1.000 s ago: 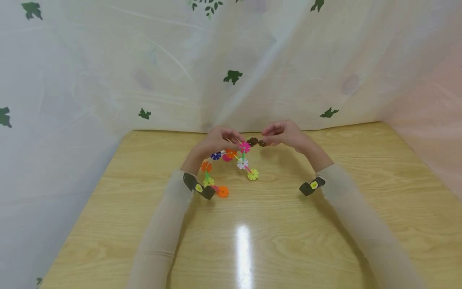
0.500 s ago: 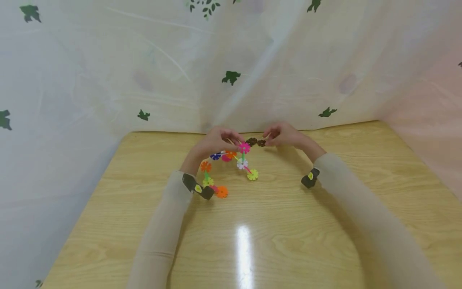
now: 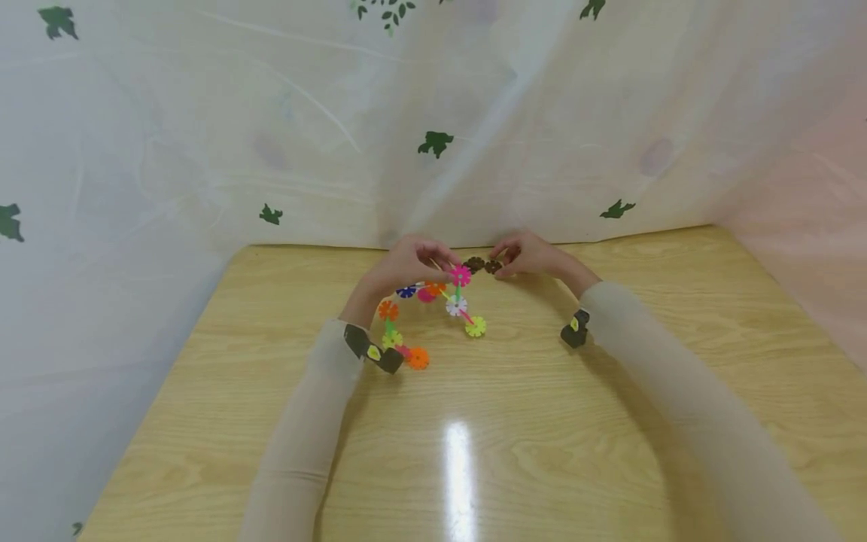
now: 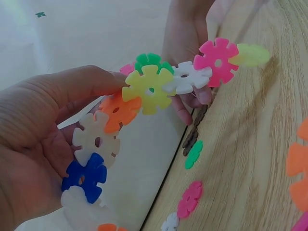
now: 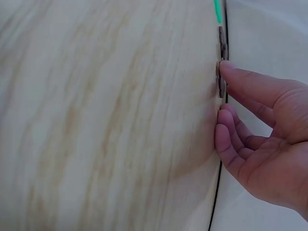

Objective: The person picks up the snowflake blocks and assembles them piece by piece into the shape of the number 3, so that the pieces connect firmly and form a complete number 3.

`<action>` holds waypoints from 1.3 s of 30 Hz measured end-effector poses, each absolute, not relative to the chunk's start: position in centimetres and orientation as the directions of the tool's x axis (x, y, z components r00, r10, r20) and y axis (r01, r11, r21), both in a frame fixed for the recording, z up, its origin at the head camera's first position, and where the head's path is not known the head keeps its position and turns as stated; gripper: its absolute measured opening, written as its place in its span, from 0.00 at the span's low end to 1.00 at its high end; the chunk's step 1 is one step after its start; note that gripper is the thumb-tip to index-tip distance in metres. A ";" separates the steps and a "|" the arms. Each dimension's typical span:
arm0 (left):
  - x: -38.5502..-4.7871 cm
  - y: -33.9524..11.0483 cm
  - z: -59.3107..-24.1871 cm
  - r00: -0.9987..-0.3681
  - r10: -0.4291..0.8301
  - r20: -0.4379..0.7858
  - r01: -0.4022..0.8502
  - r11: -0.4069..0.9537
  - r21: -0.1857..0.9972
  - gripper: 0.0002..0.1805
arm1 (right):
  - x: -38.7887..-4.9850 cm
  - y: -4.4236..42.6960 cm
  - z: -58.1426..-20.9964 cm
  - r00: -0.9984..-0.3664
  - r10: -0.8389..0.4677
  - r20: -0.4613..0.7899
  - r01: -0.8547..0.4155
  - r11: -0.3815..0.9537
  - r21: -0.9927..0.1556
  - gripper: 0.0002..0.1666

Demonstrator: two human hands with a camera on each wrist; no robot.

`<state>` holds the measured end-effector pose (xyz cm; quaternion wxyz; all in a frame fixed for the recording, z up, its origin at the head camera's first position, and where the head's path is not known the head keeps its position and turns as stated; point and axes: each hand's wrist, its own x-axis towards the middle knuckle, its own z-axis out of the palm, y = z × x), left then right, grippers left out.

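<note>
A chain of flower-shaped notched plastic discs bends across the far part of the table. My left hand (image 3: 409, 263) pinches it near a yellow disc (image 4: 137, 91) and an orange disc (image 4: 115, 103). Below those fingers hang a cream disc (image 4: 86, 139) and a blue disc (image 4: 98, 168). The chain's pink disc (image 3: 461, 271), white disc (image 3: 452, 310) and another orange disc (image 3: 418, 365) show in the head view. My right hand (image 5: 269, 130) pinches a brown disc (image 5: 222, 86) at the chain's right end between thumb and finger; its fingertips are partly hidden in the head view.
The wooden table (image 3: 542, 421) ends against a pale hanging cloth (image 3: 325, 150) with green leaf shapes, just behind both hands. Each wrist wears a dark camera band, on the left (image 3: 366, 348) and the right (image 3: 576, 329).
The right forearm has swung and its wrist band has shifted up and slightly left. The right fingertips have moved slightly along the brown disc. The left hand and the chain hold almost still.
</note>
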<state>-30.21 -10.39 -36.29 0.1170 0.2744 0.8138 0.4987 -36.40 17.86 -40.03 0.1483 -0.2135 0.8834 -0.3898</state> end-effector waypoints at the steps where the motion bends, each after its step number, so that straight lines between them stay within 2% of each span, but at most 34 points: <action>1: -30.2 -10.4 -36.3 -0.821 0.564 0.085 0.333 0.354 0.874 0.12 | -36.4 17.8 -40.1 -0.864 -0.494 -0.095 -0.264 0.606 -0.750 0.26; 17: -30.3 -10.4 -36.5 -0.825 0.560 0.075 0.313 0.343 0.886 0.12 | -36.3 18.1 -40.3 -0.827 -0.557 -0.071 -0.331 0.585 -0.740 0.21; 22: -30.3 -10.4 -36.5 -0.828 0.557 0.069 0.301 0.337 0.892 0.12 | -36.0 18.3 -40.1 -0.824 -0.561 -0.084 -0.311 0.571 -0.760 0.20; 30: -30.2 -10.4 -36.5 -0.824 0.562 0.067 0.299 0.331 0.895 0.12 | -35.2 18.5 -39.8 -0.848 -0.517 -0.115 -0.217 0.537 -0.815 0.14; 39: -30.4 -10.3 -36.7 -0.815 0.574 0.085 0.325 0.331 0.886 0.11 | -34.1 18.0 -39.4 -0.858 -0.495 -0.141 -0.090 0.414 -0.906 0.18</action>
